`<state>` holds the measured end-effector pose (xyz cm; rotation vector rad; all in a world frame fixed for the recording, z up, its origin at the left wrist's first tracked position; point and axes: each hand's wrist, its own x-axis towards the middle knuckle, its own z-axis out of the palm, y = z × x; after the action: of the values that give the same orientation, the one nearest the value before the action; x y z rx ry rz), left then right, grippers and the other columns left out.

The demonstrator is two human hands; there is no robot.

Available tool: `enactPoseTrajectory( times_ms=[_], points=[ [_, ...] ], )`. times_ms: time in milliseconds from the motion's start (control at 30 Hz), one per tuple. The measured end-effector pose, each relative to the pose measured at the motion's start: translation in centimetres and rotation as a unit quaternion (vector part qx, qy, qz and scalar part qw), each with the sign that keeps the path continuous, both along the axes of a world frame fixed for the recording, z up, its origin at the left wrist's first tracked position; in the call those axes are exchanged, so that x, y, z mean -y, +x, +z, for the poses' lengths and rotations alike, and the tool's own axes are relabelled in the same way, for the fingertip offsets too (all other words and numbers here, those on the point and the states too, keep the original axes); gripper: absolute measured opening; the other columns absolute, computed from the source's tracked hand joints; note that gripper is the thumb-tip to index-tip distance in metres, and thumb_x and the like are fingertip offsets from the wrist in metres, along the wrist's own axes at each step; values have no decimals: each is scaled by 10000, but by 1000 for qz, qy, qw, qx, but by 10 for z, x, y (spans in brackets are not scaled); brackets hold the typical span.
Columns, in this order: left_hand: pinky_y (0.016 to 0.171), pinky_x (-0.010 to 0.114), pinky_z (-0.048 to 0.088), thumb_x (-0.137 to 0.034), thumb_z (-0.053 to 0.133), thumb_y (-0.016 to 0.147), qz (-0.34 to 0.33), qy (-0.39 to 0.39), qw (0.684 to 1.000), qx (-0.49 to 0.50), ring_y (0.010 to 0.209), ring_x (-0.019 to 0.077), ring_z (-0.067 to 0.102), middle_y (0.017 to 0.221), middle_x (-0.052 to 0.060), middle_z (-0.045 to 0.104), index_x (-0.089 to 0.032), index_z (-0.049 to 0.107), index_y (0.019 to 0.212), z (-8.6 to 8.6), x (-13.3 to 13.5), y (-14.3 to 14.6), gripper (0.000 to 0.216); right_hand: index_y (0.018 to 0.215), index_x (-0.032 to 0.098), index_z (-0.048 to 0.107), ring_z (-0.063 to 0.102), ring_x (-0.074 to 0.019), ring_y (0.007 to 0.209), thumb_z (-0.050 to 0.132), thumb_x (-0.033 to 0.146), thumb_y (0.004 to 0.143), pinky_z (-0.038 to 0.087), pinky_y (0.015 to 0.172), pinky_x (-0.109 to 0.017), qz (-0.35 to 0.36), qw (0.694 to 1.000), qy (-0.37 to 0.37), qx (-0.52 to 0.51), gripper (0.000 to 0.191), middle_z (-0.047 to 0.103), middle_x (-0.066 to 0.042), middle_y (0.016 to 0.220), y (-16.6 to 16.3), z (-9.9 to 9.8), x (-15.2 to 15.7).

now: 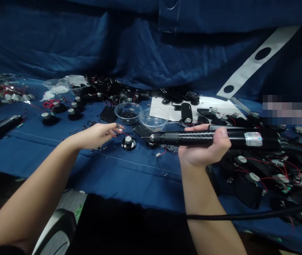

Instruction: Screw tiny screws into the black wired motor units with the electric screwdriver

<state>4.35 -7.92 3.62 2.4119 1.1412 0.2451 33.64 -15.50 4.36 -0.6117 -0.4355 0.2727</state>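
Note:
In my right hand (204, 147) is a black electric screwdriver (196, 138), held level with its thin bit pointing left. My left hand (100, 135) reaches in from the left, its thumb and fingers pinched together. Something small and dark shows at those fingertips, too small to name. A short red wire (125, 133) runs from beside the fingertips to a small round black part with a white cylindrical top (128, 142), perhaps a small speaker. This part lies on the blue cloth (140, 173), between my left fingers and the screwdriver bit.
Clear plastic bowls, one with dark screws (128, 114), stand behind my hands. Black housings (186, 112) lie on a white sheet (158, 103). Wired parts (253, 177) crowd the right. A black cable (220, 217) crosses my right forearm. Another screwdriver (2, 130) shows at left.

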Motion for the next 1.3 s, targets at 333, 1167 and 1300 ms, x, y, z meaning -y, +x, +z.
enactPoseTrajectory(
  times_ms=[333,1167,1300],
  points=[
    [737,273,585,-381,594,904,4,-20,997,-78,805,181,755,1039,43,818,-237,800,1099,12,-12,2,318,584,223,636,599,-149,401,598,487,818,510,381,-296,26,999,-15,-27,354,558,24,504,3,-1,0],
    [780,284,645,-376,748,975,-12,148,959,240,823,186,797,913,46,838,-198,813,940,-42,40,39,193,623,224,608,610,-126,476,580,570,871,547,437,-269,47,998,-9,-37,427,524,23,552,9,-4,-6],
    [788,287,639,-236,618,1053,-142,297,935,130,846,176,790,968,45,830,-205,800,1092,-58,35,29,189,641,223,607,610,-121,501,598,601,854,554,456,-265,63,995,-26,-66,433,531,20,583,9,-4,-6]
  ],
)
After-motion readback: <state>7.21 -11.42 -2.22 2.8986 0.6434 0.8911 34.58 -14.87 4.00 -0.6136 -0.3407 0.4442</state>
